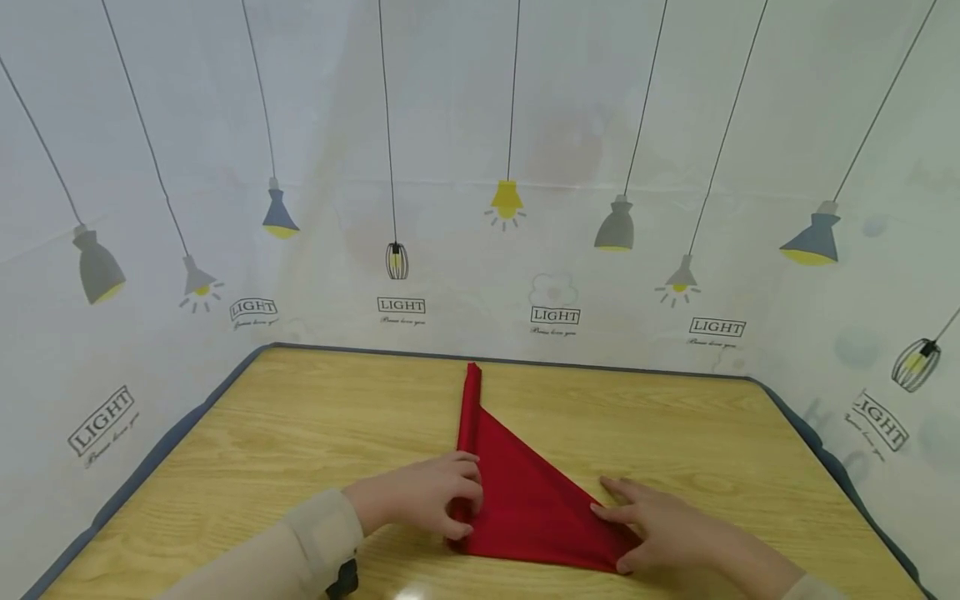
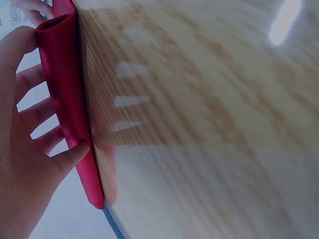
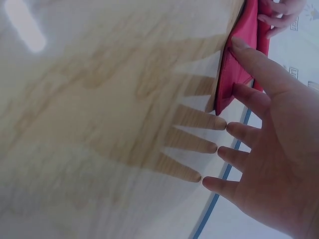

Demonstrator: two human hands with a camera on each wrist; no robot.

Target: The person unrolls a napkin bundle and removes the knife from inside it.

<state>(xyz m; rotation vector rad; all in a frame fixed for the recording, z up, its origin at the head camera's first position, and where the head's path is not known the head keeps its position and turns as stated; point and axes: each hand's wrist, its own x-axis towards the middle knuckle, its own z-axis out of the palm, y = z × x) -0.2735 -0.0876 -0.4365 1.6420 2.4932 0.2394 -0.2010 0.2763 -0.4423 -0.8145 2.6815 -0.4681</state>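
Observation:
A red cloth [image 1: 536,500] lies on the wooden table, a flat triangular part spreading right from a rolled edge [image 1: 468,408]. That roll points away from me; its near end shows as a hollow tube [image 2: 65,84] in the left wrist view. My left hand [image 1: 427,493] holds the roll near its close end, fingers and thumb curled about it. At the cloth's right corner, my right hand [image 1: 671,529] rests with fingers spread. Its thumb and index finger touch the cloth, while the other fingers lie past the corner, as the right wrist view shows.
The wood-grain table top [image 1: 337,408] is shiny and has a dark blue border [image 1: 525,360]. White sheeting [image 1: 450,108] printed with hanging lamps and lettering rises behind it and on both sides. A small black object [image 1: 345,579] sits beneath the left cuff.

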